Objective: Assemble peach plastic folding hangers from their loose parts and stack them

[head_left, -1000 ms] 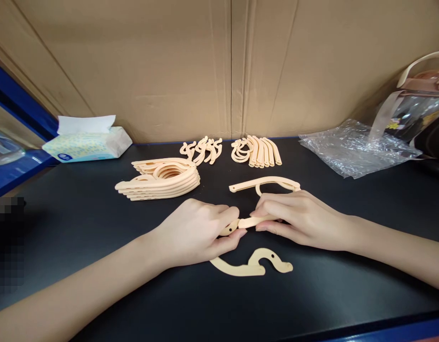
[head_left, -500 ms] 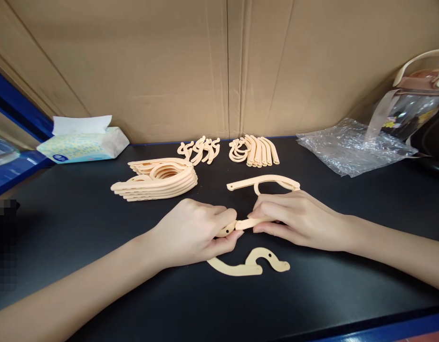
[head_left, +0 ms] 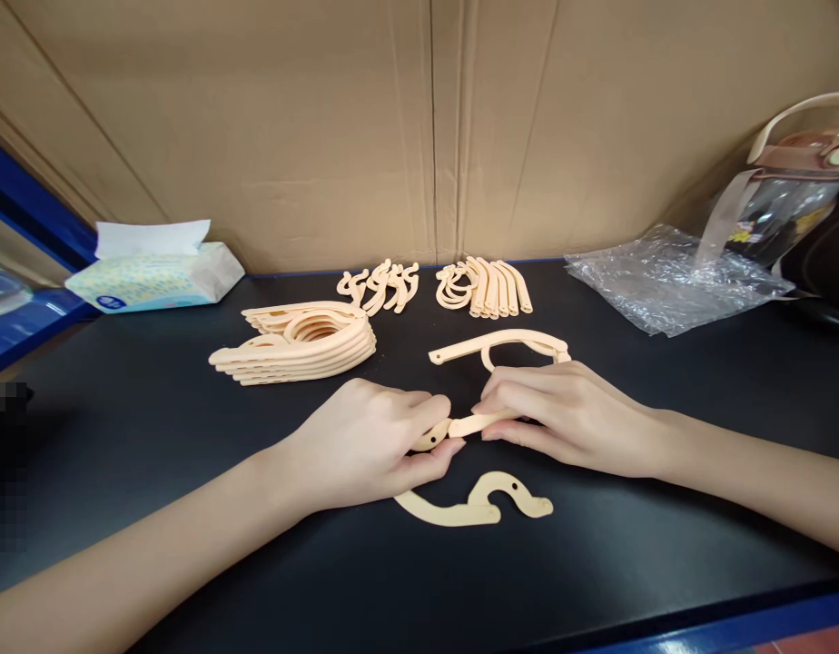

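Observation:
My left hand [head_left: 375, 445] pinches a cream plastic piece with a small dark hole [head_left: 431, 440]. Its end meets a cream curved bar [head_left: 472, 424], which my right hand [head_left: 552, 413] grips between thumb and fingers. Most of both pieces is hidden by the fingers. Just beyond my right hand lies another cream arm piece [head_left: 498, 342] with a loop under it. Nearer to me, partly under my left hand, a flat cream hook-shaped part [head_left: 453, 516] rests on the black table [head_left: 365, 581].
A stack of cream hanger-like pieces [head_left: 303, 350] stands at left. Small hooks [head_left: 385, 286] and curved bars [head_left: 498, 289] lie along the back. Also there: a tissue pack [head_left: 153, 272], crumpled clear plastic [head_left: 671, 277] and a bottle [head_left: 787, 200], before a cardboard wall [head_left: 290, 136].
Both hands keep their grips in almost the same place. The whole view has shifted very slightly.

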`<state>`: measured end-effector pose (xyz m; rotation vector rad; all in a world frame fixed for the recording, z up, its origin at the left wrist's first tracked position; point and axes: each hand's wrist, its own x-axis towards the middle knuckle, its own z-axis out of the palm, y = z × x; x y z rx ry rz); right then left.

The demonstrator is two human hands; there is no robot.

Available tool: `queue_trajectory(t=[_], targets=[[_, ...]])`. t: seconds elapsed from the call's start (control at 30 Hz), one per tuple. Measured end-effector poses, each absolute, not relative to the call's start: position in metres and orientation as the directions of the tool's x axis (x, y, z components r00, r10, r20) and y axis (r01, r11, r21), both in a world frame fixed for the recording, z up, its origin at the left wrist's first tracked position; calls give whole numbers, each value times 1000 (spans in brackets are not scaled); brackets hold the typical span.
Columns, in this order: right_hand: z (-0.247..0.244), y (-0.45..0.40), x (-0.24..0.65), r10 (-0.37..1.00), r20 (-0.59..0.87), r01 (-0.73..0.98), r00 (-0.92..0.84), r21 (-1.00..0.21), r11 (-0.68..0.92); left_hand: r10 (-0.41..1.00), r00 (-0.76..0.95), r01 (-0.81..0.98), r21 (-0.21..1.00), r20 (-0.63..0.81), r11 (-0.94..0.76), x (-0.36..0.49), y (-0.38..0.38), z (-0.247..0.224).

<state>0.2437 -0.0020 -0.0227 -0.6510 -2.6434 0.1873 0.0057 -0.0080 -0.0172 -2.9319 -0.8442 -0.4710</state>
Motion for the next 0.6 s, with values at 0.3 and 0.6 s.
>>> queue_trajectory(t=[0.3,0.6], targets=[[-24,1,245,495,475,485,-728,-154,861,478,737,609,-163,479,-776,8,-8,-15],[-23,3,245,545,506,570,-669,-121,812,401,819,507,-192,410,-840,6,-2,-13]])
